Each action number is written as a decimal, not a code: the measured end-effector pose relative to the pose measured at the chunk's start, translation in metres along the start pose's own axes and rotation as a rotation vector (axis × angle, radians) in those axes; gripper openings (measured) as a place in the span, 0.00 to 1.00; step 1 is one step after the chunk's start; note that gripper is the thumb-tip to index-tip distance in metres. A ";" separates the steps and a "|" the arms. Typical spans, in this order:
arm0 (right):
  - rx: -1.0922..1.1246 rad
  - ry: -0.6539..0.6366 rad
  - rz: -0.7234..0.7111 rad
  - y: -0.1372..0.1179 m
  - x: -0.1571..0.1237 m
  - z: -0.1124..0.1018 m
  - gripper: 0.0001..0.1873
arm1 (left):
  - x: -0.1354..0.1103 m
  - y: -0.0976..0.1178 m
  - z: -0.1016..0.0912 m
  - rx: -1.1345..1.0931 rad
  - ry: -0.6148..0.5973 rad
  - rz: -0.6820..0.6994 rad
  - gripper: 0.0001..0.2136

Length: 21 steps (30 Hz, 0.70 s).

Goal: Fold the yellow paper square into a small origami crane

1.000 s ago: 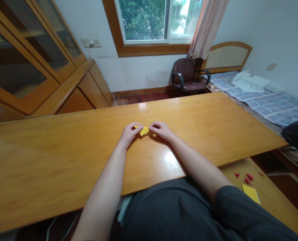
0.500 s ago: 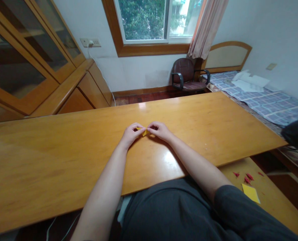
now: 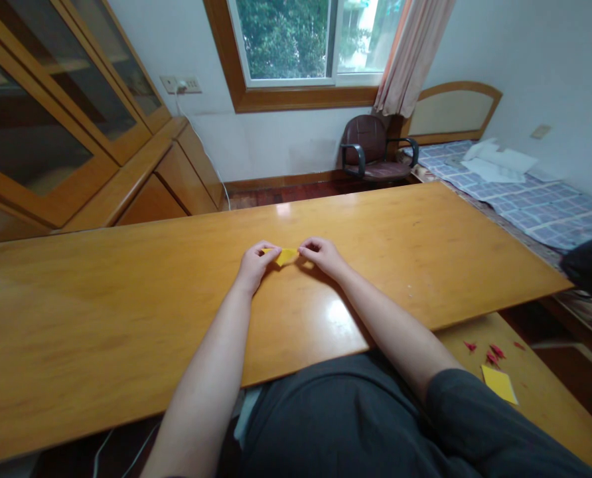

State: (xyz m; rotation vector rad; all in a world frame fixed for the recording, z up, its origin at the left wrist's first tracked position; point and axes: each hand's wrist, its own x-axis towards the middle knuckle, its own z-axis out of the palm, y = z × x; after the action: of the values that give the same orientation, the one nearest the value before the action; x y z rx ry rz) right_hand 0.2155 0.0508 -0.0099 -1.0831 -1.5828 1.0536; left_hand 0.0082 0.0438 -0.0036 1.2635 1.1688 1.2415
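Fig.: Both hands pinch a small yellow paper (image 3: 286,255) over the wooden table (image 3: 127,299).
L hand (image 3: 255,264) holds the paper's left end w/ thumb & fingertips closed on it; R hand (image 3: 323,255) pinches the right end likewise. The paper lies between the two hands, near the table's centre; whether it touches the wood cannot be told from this angle, and its folds are too small to read. Lower right: a lower board (image 3: 549,398) carries a flat yellow sheet (image 3: 498,384), w/ red scraps (image 3: 490,350) just beyond it. Background: office chair (image 3: 370,149) below the window (image 3: 296,40); glass-door cabinet (image 3: 52,119) at left.
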 end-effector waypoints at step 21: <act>-0.076 -0.104 -0.109 -0.011 -0.002 0.002 0.14 | -0.004 0.007 0.004 0.065 -0.058 0.030 0.14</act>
State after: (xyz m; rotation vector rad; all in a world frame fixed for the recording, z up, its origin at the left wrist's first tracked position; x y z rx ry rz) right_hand 0.2121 0.0462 -0.0004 -0.9939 -1.7574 0.9974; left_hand 0.0122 0.0392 0.0028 1.3610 1.1605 1.1884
